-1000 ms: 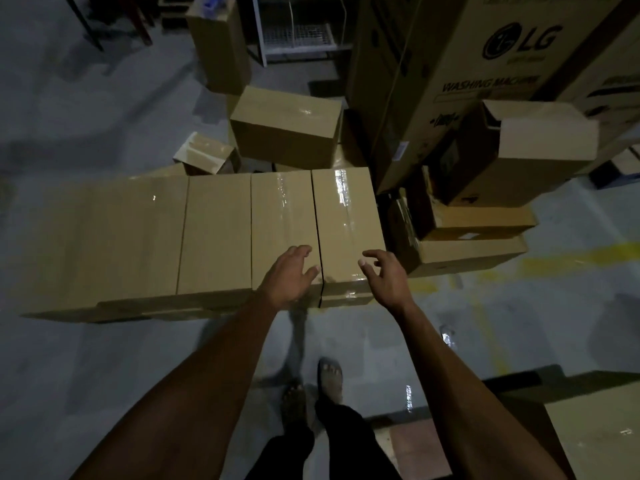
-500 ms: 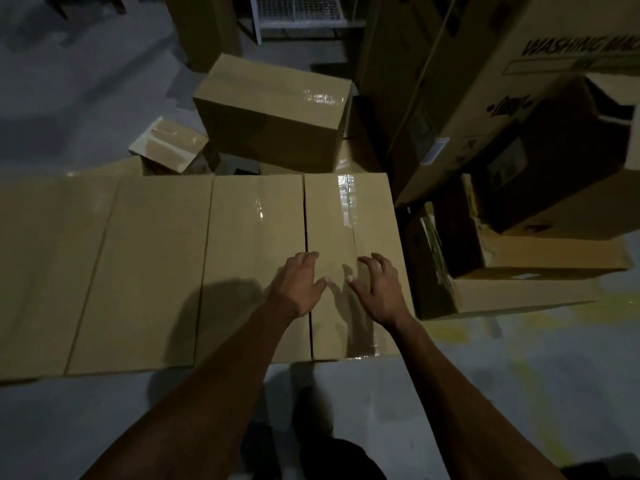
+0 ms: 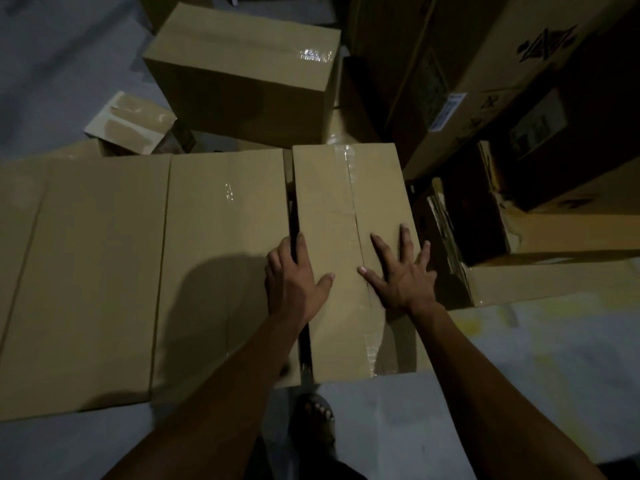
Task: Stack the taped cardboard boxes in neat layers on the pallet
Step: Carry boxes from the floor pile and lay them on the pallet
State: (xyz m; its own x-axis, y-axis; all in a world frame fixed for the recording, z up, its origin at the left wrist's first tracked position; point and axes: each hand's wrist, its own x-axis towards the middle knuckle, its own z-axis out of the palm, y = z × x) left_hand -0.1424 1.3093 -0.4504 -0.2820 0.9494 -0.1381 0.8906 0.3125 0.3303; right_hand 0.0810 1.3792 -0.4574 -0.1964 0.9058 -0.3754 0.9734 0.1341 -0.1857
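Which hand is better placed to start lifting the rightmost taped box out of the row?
Left hand: its fingers already hook into the gap along the rightmost box. The right hand lies flat, spread on top.

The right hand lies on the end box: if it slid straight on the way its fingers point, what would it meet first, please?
Probably nothing at once: the right hand points up along the end box, whose top ahead is bare. Past its far edge stands the large printed carton, though depth is unclear.
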